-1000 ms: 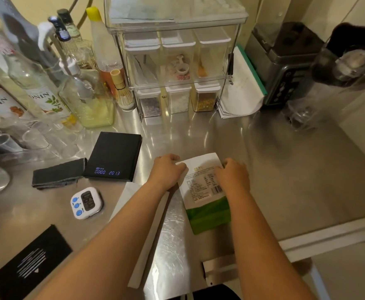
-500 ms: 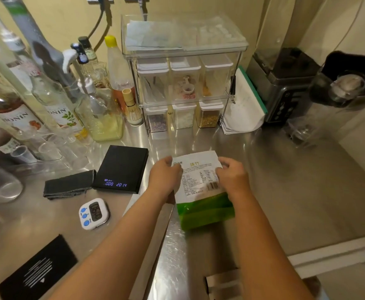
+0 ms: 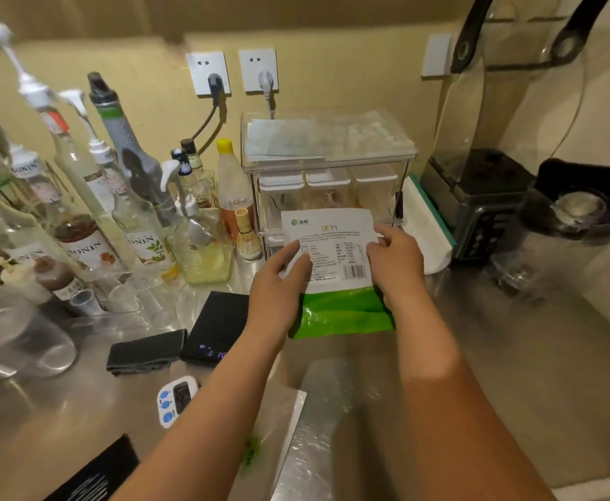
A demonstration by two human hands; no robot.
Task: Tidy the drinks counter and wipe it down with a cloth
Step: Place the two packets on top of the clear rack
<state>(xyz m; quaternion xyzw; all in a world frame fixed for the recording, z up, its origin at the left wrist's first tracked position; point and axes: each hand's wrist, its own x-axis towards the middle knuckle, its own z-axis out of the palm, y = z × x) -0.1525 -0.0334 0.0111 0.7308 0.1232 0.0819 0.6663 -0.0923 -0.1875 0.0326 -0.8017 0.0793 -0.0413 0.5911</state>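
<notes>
- Now the pouch (image 3: 332,269), which lay flat on the counter (image 3: 513,356) a second ago, is raised upright in front of the clear organizer (image 3: 329,157).
- The left hand (image 3: 278,283) pinches its left edge with fairly straight fingers. The right hand (image 3: 394,262) grips the right edge, thumb on the printed face.
- This is probably tidying: the pouch seems bound for storage, and wiping has not begun.
- The folded dark cloth (image 3: 146,350) lies untouched on the counter, just beside the black scale (image 3: 220,323).
- The organizer holds white-lidded tubs, their contents too blurred to name, and its top tray carries flat packets.
- Among the syrup bottles (image 3: 90,244) at the left, one holds brown liquid. The squat pump bottle (image 3: 206,258) holds yellow liquid.
</notes>
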